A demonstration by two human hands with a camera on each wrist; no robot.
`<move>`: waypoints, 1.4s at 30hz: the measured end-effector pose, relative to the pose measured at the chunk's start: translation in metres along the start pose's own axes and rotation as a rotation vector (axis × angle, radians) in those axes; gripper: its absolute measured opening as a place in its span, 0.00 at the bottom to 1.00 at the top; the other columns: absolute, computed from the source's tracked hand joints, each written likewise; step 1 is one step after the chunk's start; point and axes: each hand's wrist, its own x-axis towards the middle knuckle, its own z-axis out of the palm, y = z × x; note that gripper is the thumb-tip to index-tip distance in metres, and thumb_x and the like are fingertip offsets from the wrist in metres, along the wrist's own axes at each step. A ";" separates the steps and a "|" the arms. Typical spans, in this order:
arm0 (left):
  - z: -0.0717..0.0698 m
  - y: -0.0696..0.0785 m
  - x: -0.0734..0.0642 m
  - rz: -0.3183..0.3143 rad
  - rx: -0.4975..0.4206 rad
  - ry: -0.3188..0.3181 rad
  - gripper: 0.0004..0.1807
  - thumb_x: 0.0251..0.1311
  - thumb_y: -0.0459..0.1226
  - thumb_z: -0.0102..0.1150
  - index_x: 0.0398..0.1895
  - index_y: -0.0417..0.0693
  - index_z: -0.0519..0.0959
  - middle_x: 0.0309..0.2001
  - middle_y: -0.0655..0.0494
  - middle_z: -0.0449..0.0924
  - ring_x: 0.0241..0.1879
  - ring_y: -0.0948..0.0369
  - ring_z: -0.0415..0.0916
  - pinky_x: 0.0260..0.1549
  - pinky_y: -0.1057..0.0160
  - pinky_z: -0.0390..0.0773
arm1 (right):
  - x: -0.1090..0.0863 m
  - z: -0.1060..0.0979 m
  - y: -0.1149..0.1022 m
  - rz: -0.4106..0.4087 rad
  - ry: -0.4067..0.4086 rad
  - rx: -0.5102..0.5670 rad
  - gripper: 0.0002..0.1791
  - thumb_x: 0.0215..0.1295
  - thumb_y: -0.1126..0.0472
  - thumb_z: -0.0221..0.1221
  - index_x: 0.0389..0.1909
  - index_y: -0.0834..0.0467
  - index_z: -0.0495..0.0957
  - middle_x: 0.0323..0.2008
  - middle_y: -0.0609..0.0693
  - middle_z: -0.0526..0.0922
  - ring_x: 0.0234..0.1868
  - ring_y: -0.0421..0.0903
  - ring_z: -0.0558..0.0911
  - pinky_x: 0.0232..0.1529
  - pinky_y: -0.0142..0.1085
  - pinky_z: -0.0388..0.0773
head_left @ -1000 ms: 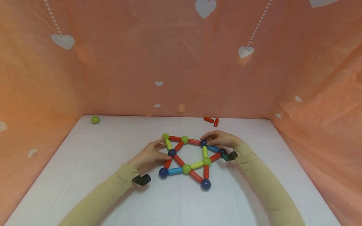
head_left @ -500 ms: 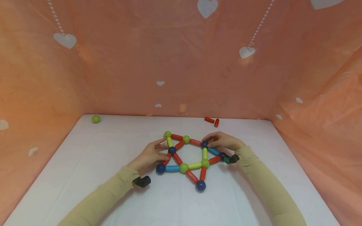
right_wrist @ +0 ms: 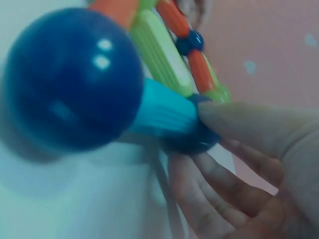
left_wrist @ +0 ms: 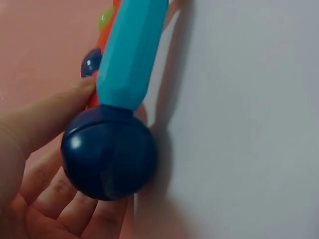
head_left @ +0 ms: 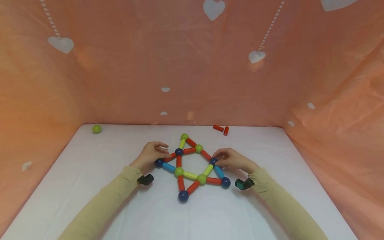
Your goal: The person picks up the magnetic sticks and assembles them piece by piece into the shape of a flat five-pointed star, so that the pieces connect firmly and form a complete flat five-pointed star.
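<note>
A construction of magnetic rods and balls (head_left: pixel 190 175) lies on the white table: a ring with triangular points, in red, yellow-green and blue rods with green and navy balls. My left hand (head_left: pixel 151 154) is at its left point, thumb on a red rod (head_left: pixel 170 157), fingers curled on the far side. In the left wrist view the navy ball (left_wrist: pixel 109 154) of that point sits before my fingers, which it partly hides. My right hand (head_left: pixel 230 158) pinches a navy ball (head_left: pixel 214 162) of the ring between thumb and fingers. A blue rod (right_wrist: pixel 167 110) runs from it to another navy ball (right_wrist: pixel 75 79).
Two loose red rods (head_left: pixel 218 128) lie near the table's back edge, right of centre. A single green ball (head_left: pixel 96 129) rests in the back left corner. Orange cloth (head_left: pixel 190 63) with white hearts encloses the table at the back and sides.
The construction has turned clockwise: its left point moved up, its bottom point moved left and its right point came nearer. My left hand moved away and left; my right hand moved slightly nearer.
</note>
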 end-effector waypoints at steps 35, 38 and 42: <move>-0.042 -0.020 -0.022 0.168 0.047 -0.123 0.29 0.61 0.30 0.68 0.65 0.33 0.73 0.58 0.34 0.81 0.59 0.43 0.79 0.55 0.61 0.84 | 0.044 -0.080 0.011 -0.025 0.322 -0.035 0.26 0.72 0.66 0.57 0.69 0.65 0.68 0.66 0.66 0.73 0.69 0.65 0.70 0.69 0.56 0.73; -0.043 -0.018 -0.025 0.169 0.030 -0.131 0.28 0.62 0.29 0.67 0.65 0.32 0.72 0.59 0.33 0.80 0.60 0.42 0.79 0.55 0.63 0.84 | 0.047 -0.080 0.010 -0.005 0.343 -0.026 0.25 0.74 0.66 0.54 0.70 0.62 0.67 0.69 0.65 0.69 0.73 0.66 0.64 0.73 0.62 0.65; -0.042 -0.016 -0.027 0.172 0.013 -0.142 0.27 0.63 0.29 0.65 0.65 0.32 0.72 0.60 0.33 0.79 0.60 0.42 0.79 0.55 0.63 0.84 | 0.049 -0.081 0.011 0.030 0.348 0.009 0.26 0.75 0.67 0.49 0.73 0.61 0.64 0.74 0.63 0.64 0.77 0.66 0.58 0.75 0.63 0.61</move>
